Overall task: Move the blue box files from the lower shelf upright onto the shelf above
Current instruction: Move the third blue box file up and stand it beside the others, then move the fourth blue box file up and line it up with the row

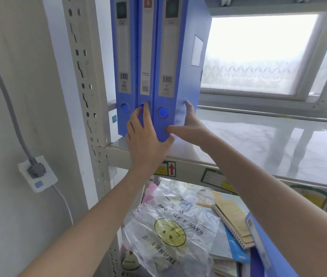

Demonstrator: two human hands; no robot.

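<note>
The left hand (145, 140) lies flat and spread against the lower spines of the middle box file (144, 56) and the rightmost box file (178, 62), fingers reaching up to the middle file's finger hole; the right hand (190, 126) is open, thumb on the rightmost file's spine edge, fingers pressed on its side panel; three blue files stand upright on the upper shelf (258, 140), long axes vertical, spines facing the camera; another blue file (258, 242) lies tilted below that shelf.
</note>
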